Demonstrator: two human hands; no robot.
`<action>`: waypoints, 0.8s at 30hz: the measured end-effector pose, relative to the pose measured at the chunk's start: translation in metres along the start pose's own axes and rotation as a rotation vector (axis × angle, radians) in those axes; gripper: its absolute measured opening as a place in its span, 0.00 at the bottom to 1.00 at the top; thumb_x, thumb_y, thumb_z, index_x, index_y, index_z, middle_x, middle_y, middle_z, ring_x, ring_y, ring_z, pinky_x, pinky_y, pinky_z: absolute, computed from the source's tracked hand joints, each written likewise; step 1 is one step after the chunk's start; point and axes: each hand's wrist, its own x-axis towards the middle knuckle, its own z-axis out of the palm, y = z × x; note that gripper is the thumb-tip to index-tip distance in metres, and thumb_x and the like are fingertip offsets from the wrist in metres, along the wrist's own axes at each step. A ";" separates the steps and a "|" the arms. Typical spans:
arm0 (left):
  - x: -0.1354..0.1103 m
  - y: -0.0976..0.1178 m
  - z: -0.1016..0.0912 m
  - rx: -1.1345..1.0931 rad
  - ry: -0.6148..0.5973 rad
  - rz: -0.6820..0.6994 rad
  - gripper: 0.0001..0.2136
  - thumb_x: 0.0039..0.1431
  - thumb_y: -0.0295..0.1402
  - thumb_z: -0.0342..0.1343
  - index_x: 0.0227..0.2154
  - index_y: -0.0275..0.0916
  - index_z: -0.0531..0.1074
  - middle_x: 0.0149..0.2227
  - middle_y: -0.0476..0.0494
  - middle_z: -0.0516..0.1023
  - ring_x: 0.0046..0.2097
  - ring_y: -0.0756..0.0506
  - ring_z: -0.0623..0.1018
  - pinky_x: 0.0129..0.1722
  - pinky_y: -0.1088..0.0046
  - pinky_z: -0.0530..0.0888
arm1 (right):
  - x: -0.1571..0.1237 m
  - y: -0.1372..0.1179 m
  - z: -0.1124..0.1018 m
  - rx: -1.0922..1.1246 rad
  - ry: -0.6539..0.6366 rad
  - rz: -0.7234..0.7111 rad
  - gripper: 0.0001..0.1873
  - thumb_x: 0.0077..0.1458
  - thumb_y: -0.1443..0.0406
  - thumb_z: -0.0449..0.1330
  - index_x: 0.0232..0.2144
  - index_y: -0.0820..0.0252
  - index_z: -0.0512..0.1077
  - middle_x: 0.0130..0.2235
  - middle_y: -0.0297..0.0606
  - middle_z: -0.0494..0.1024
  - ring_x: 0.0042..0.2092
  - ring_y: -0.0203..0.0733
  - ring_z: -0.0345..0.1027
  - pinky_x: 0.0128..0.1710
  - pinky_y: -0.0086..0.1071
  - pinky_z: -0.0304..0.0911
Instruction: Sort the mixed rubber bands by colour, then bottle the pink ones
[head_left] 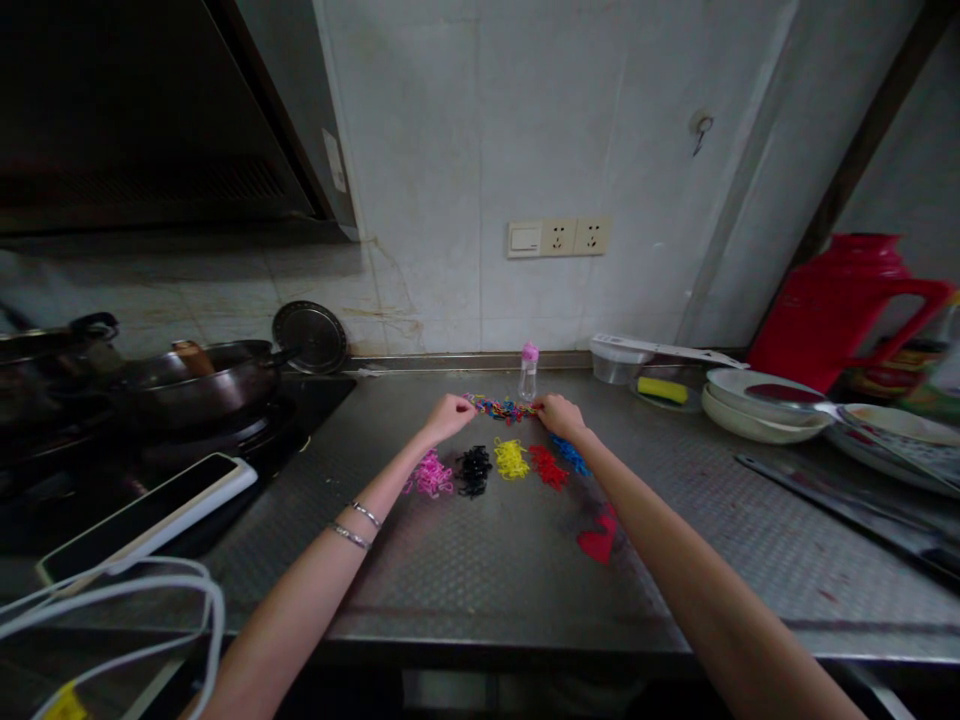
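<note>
A multicoloured chain of small loops [507,409] stretches between my two hands near the back of the steel counter. My left hand [452,414] pinches its left end, and my right hand [559,413] pinches the right end. In front of the chain lie small heaps of similar loose pieces: pink [433,475], black [474,470], yellow [511,458], red [547,467] and blue [570,455]. My right hand and forearm partly cover the blue heap. Just behind the chain stands a small clear bottle with a pink cap [529,370]. The exact kind of the pieces is too small to tell.
Left, a pan [202,380] sits on the stove beside a white-edged device [150,520] and white cable [214,600]. A red heart [598,542] lies near my right forearm. Rightward are stacked bowls [757,425], a knife [810,500] and a red thermos jug [832,310].
</note>
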 end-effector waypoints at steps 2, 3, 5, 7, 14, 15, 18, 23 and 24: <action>-0.001 0.001 0.001 0.000 -0.005 -0.002 0.12 0.46 0.30 0.47 0.26 0.30 0.75 0.23 0.45 0.75 0.27 0.50 0.71 0.28 0.77 0.64 | 0.001 0.003 0.000 0.041 0.015 0.030 0.16 0.51 0.63 0.49 0.40 0.51 0.71 0.42 0.40 0.73 0.42 0.44 0.66 0.37 0.31 0.59; -0.001 0.001 0.002 -0.001 -0.012 0.003 0.12 0.46 0.31 0.47 0.26 0.30 0.75 0.23 0.45 0.75 0.27 0.50 0.71 0.28 0.77 0.64 | 0.002 0.006 0.000 0.061 0.028 0.038 0.16 0.50 0.63 0.49 0.40 0.51 0.71 0.42 0.40 0.73 0.42 0.44 0.66 0.36 0.30 0.59; 0.000 0.000 0.004 0.000 -0.028 0.019 0.13 0.46 0.31 0.47 0.26 0.31 0.75 0.23 0.45 0.75 0.27 0.50 0.71 0.27 0.77 0.64 | 0.005 0.010 -0.001 0.104 0.065 0.041 0.16 0.50 0.63 0.50 0.40 0.51 0.72 0.41 0.39 0.74 0.41 0.44 0.67 0.36 0.30 0.59; 0.001 -0.001 0.005 0.001 -0.040 0.035 0.13 0.46 0.31 0.47 0.27 0.31 0.75 0.23 0.45 0.75 0.27 0.50 0.70 0.27 0.77 0.64 | 0.007 0.015 -0.001 0.151 0.097 0.030 0.15 0.49 0.62 0.51 0.39 0.52 0.72 0.40 0.39 0.75 0.41 0.43 0.67 0.36 0.29 0.59; 0.000 -0.003 0.006 0.007 -0.038 0.022 0.13 0.47 0.32 0.47 0.27 0.30 0.75 0.24 0.45 0.75 0.27 0.50 0.71 0.28 0.77 0.65 | 0.010 0.025 -0.007 0.335 0.170 -0.109 0.16 0.46 0.66 0.54 0.38 0.60 0.73 0.34 0.40 0.76 0.35 0.39 0.68 0.35 0.26 0.60; 0.000 -0.003 0.006 0.010 -0.038 0.023 0.13 0.47 0.32 0.47 0.27 0.30 0.75 0.24 0.45 0.75 0.27 0.50 0.71 0.28 0.77 0.65 | 0.008 0.025 -0.008 0.372 0.173 -0.145 0.15 0.45 0.66 0.54 0.38 0.61 0.73 0.34 0.40 0.76 0.35 0.38 0.68 0.34 0.26 0.60; 0.000 -0.005 0.006 0.022 -0.044 0.029 0.13 0.47 0.32 0.47 0.27 0.31 0.75 0.24 0.46 0.75 0.28 0.50 0.71 0.28 0.77 0.65 | -0.002 0.026 -0.012 0.503 0.108 -0.261 0.15 0.44 0.67 0.55 0.36 0.63 0.73 0.33 0.40 0.77 0.34 0.38 0.69 0.33 0.26 0.61; 0.000 -0.008 0.007 0.034 -0.037 0.025 0.12 0.47 0.31 0.47 0.27 0.32 0.75 0.26 0.46 0.76 0.28 0.50 0.72 0.30 0.77 0.66 | -0.024 0.026 -0.015 0.692 -0.133 -0.359 0.17 0.40 0.69 0.56 0.36 0.65 0.73 0.32 0.38 0.77 0.33 0.38 0.69 0.33 0.26 0.63; 0.001 -0.009 0.007 0.031 -0.036 0.024 0.12 0.47 0.31 0.47 0.27 0.32 0.75 0.26 0.46 0.76 0.29 0.50 0.72 0.30 0.77 0.66 | -0.027 0.026 -0.016 0.710 -0.168 -0.365 0.17 0.39 0.70 0.55 0.35 0.65 0.73 0.32 0.38 0.77 0.33 0.38 0.69 0.33 0.26 0.63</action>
